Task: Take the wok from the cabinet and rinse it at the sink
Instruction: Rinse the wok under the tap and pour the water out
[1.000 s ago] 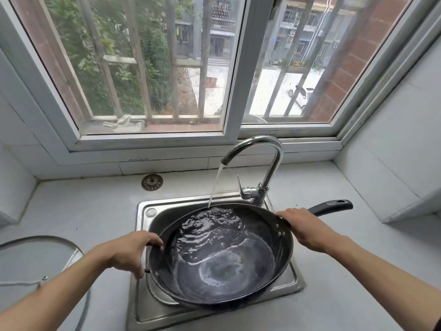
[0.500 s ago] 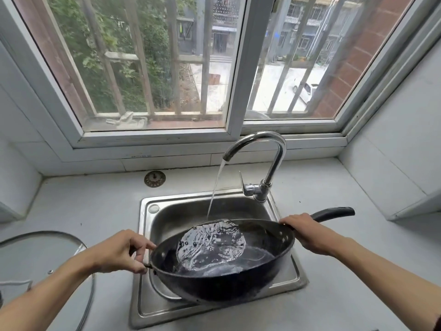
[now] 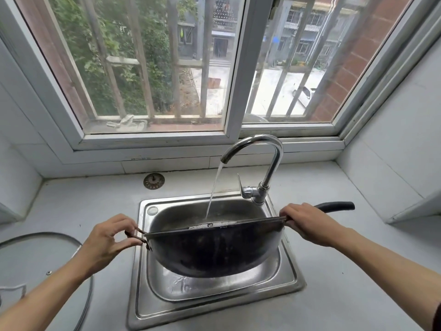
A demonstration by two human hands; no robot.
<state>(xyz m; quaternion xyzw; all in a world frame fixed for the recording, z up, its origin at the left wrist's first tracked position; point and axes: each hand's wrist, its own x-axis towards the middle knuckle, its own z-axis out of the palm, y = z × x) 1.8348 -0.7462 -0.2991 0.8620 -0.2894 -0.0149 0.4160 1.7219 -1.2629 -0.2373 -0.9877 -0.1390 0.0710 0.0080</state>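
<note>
A black wok [image 3: 214, 249] hangs over the steel sink [image 3: 290, 275], tipped away from me so that only its dark outer belly and rim show. My left hand [image 3: 107, 240] pinches the small loop handle at its left rim. My right hand [image 3: 307, 223] grips the base of the long black handle [image 3: 338, 206], which sticks out to the right. The chrome tap [image 3: 262, 161] runs; its stream falls behind the wok's rim. The wok's inside is hidden.
A glass lid [image 3: 47, 259] lies on the grey counter at the left. A round metal drain strainer [image 3: 154, 180] sits on the counter behind the sink. The barred window is directly behind the tap, and a tiled wall rises at the right.
The wok has tipped away from me, from showing its water-filled inside to showing only its underside. Both hands kept their hold and rose with it.
</note>
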